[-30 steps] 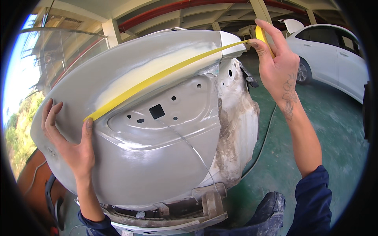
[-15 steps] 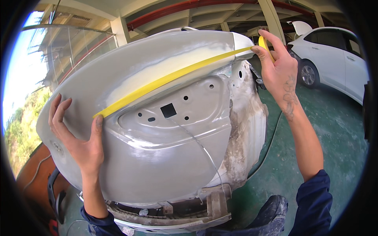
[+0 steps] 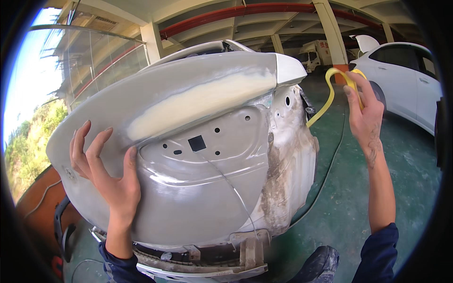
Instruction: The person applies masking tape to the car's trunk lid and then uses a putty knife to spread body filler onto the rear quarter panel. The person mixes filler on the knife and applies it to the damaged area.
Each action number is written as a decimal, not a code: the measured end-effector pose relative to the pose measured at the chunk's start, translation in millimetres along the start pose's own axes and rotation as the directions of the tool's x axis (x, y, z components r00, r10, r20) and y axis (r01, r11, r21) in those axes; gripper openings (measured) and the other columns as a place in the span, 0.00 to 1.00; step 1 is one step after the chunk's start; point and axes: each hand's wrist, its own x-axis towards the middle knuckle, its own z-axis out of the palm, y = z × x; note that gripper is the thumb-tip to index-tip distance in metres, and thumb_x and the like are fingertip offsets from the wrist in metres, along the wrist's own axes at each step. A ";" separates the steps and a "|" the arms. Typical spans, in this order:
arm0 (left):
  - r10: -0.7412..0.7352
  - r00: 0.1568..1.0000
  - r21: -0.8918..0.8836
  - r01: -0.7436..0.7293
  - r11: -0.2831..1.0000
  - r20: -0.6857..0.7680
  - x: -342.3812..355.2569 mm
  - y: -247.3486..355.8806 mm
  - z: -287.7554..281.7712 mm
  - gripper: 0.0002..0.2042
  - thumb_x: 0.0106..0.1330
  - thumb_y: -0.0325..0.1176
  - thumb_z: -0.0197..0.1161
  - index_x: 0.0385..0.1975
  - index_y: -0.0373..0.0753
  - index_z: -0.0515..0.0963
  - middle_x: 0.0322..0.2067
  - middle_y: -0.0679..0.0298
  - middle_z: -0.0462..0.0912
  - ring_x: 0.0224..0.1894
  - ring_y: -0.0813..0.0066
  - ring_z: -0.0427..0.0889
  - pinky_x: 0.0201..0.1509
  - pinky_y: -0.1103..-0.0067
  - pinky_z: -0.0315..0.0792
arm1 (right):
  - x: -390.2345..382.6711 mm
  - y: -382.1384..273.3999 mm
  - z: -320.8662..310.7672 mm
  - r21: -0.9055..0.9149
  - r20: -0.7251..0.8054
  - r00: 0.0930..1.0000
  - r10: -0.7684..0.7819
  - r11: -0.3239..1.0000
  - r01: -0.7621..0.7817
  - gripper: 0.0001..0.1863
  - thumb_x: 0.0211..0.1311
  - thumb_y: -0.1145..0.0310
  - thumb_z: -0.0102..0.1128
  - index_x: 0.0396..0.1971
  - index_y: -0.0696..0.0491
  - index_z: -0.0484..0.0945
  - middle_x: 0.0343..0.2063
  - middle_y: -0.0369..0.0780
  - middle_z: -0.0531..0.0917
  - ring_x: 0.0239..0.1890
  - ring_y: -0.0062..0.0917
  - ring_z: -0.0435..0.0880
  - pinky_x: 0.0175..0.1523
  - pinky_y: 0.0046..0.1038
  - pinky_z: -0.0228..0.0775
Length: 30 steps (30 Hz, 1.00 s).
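A grey-primed car trunk lid (image 3: 188,198) fills the middle, with a long cream-coloured filler patch (image 3: 203,101) across its upper part. My left hand (image 3: 113,179) is at the panel's left side, fingers spread and nothing in them; whether the fingertips touch the panel I cannot tell. Off to the right of the car, my right hand (image 3: 367,113) grips a roll of yellow masking tape, mostly hidden by the fingers. From it a loose yellow tape strip (image 3: 326,104) curls up and then hangs down toward the car's right corner.
Below the lid is an exposed bumper beam (image 3: 203,272). A thin cable (image 3: 236,191) hangs from the lid's square hole. A white car (image 3: 401,70) stands at right, a truck (image 3: 314,56) farther back. A hose (image 3: 330,170) crosses the green floor (image 3: 339,203).
The tape strip, earlier stretched across the filler patch between both hands, is off the panel and slack. My left hand has let go of its end. My right hand has moved right and down.
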 end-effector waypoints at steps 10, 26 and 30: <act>0.404 0.602 -0.491 0.797 -0.351 0.689 13.4 127.8 -20.3 0.59 0.51 0.18 0.78 0.75 0.43 0.37 0.59 0.47 0.71 0.53 0.65 0.78 0.56 0.72 0.72 | -9.8 -146.5 -33.5 0.172 0.385 0.563 -0.732 0.656 0.735 0.22 0.47 0.60 0.74 0.43 0.50 0.82 0.12 0.29 0.68 0.12 0.19 0.71 0.18 0.24 0.56; -0.289 0.808 -0.538 0.566 0.624 0.514 8.5 -29.9 -19.6 0.08 0.69 0.27 0.67 0.34 0.34 0.73 0.29 0.65 0.81 0.29 0.83 0.78 0.36 0.86 0.70 | 37.1 -44.3 21.5 0.119 0.147 0.896 -0.419 0.907 0.404 0.12 0.68 0.68 0.63 0.49 0.51 0.79 0.35 0.42 0.86 0.30 0.34 0.88 0.36 0.26 0.76; -0.316 0.838 -0.515 0.528 0.676 0.444 19.8 -26.7 -12.4 0.08 0.68 0.27 0.68 0.33 0.33 0.74 0.28 0.64 0.82 0.28 0.83 0.79 0.33 0.86 0.71 | 36.1 -46.6 31.8 0.078 0.157 0.951 -0.266 0.963 0.256 0.12 0.70 0.66 0.62 0.50 0.51 0.78 0.34 0.42 0.86 0.28 0.31 0.87 0.35 0.24 0.74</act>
